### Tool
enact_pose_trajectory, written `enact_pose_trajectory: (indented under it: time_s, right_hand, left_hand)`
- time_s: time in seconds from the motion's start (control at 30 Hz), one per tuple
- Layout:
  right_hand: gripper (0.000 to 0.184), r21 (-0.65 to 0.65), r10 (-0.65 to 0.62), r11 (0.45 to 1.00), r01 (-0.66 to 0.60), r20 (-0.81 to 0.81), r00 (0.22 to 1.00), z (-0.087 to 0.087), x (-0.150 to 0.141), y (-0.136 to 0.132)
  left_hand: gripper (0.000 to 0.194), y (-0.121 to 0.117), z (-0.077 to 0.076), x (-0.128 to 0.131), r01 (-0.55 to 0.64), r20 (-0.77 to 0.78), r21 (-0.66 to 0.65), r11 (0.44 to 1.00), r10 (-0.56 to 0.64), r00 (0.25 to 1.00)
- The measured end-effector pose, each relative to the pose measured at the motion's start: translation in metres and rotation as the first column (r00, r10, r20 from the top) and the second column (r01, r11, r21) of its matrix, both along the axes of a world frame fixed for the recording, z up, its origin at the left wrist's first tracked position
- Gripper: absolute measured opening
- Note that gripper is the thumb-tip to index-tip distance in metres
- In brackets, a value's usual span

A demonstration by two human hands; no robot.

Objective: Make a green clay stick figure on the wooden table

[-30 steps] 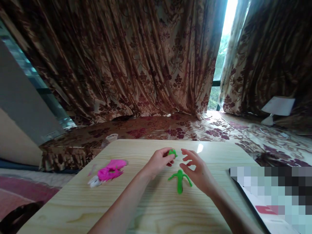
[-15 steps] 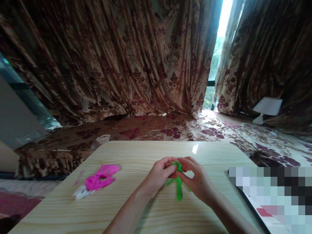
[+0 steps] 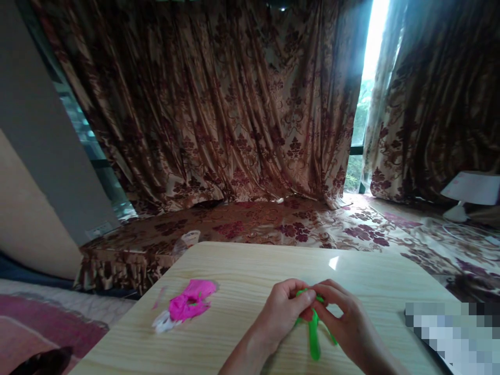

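Observation:
Over the right half of the table, my left hand [image 3: 287, 304] is closed, its thumb and fingers pinching a piece of bright green modelling clay. My right hand [image 3: 344, 310] meets it from the other side, thumb and fingertips closed on the same green clay [image 3: 314, 338]. A long rounded green strip hangs or lies below the fingers, with thinner green strands to either side. The fingers hide most of the upper part. Left of my hands lies a flattened, ragged lump of pink clay [image 3: 191, 302], green bits in its middle, with a white lump [image 3: 166, 322] against its lower edge.
The pale wood-grain table [image 3: 234, 271] has rounded far corners. A dark-edged, pixelated flat object [image 3: 441, 328] rests at its right side. Beyond the table are a clear plastic container [image 3: 186, 242], a cloth-covered ledge [image 3: 250, 224], a white lamp [image 3: 471, 190] and patterned curtains [image 3: 234, 114].
The view has shifted, so everything sits lower and further right. Both hands stay together on the green clay, with small finger movements; the left thumb now covers more of its upper part.

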State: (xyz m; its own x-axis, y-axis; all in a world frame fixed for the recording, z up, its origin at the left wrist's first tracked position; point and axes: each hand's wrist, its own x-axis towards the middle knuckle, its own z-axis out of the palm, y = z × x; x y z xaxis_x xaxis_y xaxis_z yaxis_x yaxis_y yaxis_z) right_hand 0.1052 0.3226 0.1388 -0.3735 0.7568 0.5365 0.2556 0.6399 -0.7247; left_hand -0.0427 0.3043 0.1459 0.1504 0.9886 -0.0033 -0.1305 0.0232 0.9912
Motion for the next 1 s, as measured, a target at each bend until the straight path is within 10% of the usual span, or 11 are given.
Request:
enact_pose_trajectory:
  time_s: [0.4,0.7,1.0]
  right_hand:
    - [0.011,-0.033,-0.029,0.999,0.026,-0.083,0.996,0.0,0.0,0.002]
    - [0.043,-0.405,0.137,0.88,-0.249,-0.285,0.949,-0.012,0.008,0.008]
    - [0.016,-0.108,0.063,0.991,-0.075,-0.111,0.992,-0.001,0.002,0.003]
  left_hand:
    - [0.015,-0.004,0.004,0.0,-0.002,0.08,-0.061,0.998,0.007,0.997]
    - [0.023,0.001,0.001,-0.005,-0.068,0.096,-0.068,0.995,0.075,0.993]
    - [0.029,-0.003,0.001,0.001,0.002,0.157,-0.071,0.997,0.009,0.988]
